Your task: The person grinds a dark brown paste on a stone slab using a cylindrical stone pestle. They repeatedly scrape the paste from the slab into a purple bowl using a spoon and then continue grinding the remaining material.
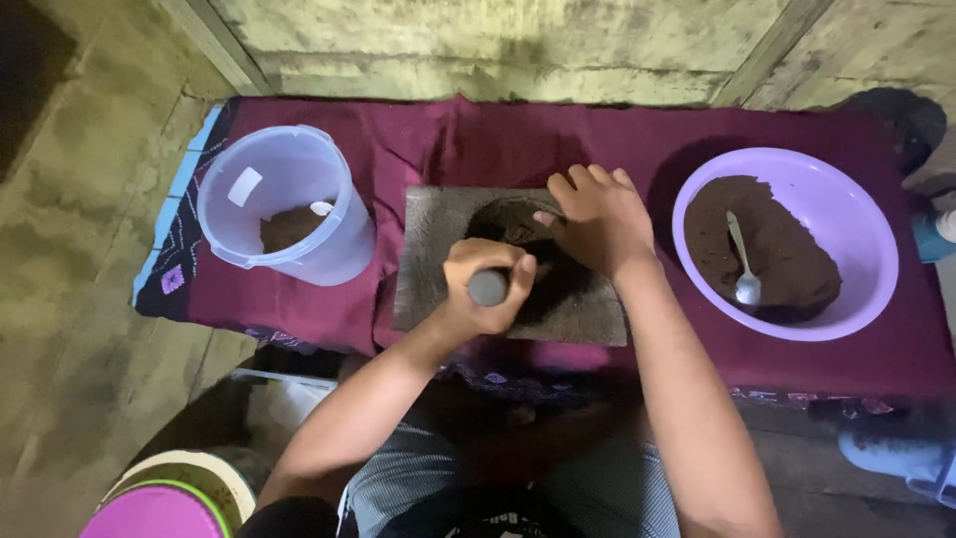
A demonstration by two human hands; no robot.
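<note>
A single head-worn camera looks almost straight down from above the person's lap, close over the square grey stone mortar slab [513, 264] at frame centre. It faces forward toward the wall, so the dark red cloth [478, 139] spans the width. The forearms enter from the bottom edge.

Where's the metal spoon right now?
The metal spoon lies on the dark brown powder inside the lilac plastic bowl, on the right of the head view, beside the grey stone slab.
</note>
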